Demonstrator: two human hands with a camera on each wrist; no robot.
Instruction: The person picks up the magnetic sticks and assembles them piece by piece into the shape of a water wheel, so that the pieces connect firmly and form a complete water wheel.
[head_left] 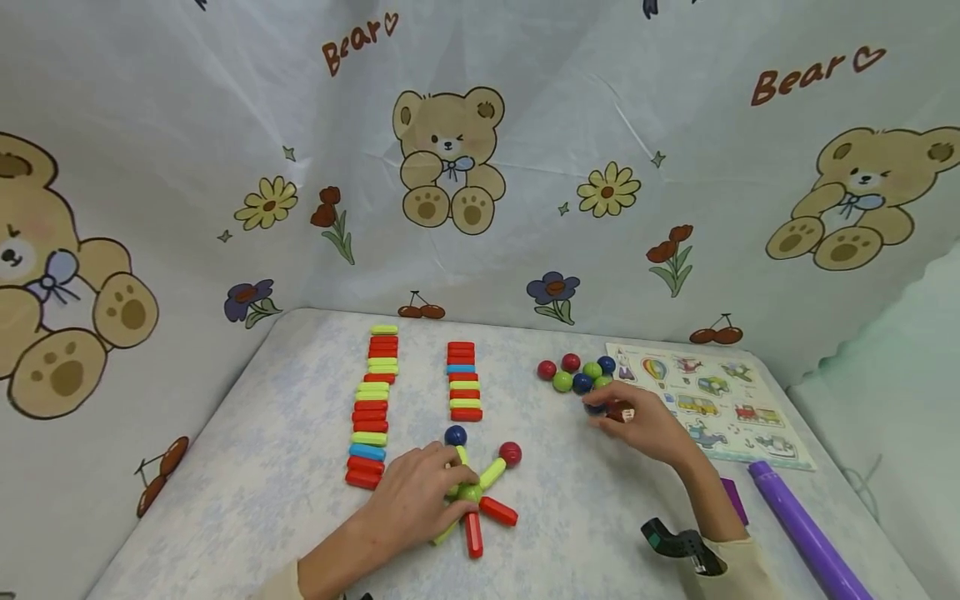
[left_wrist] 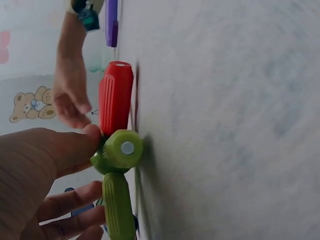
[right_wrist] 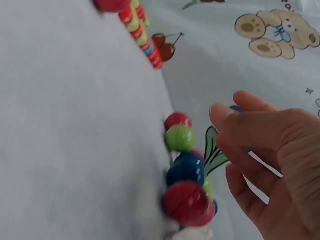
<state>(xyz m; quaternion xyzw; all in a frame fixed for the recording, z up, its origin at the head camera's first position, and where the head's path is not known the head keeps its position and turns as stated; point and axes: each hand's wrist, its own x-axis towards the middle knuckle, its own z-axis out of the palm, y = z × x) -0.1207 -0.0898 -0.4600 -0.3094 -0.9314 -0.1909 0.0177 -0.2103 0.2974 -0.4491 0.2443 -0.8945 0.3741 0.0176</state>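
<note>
Keep your left hand [head_left: 420, 492] pinching the green hub [head_left: 470, 493]; your right hand [head_left: 637, 421], fingers loose, should grip one ball [head_left: 596, 407] cleanly.

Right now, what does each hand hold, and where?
Left hand grips the stick figure at its green hub ball. Right hand: cannot tell.

Two rows of sticks [head_left: 372, 408] at centre frame mix red, yellow-green and a few blue. The balls [head_left: 577, 375] right of centre are red, green and dark blue. The backdrop [head_left: 480, 150] is white with tan bears, flowers and cherries. A purple tube [head_left: 806, 533], perhaps plastic, lies lower right.
</note>
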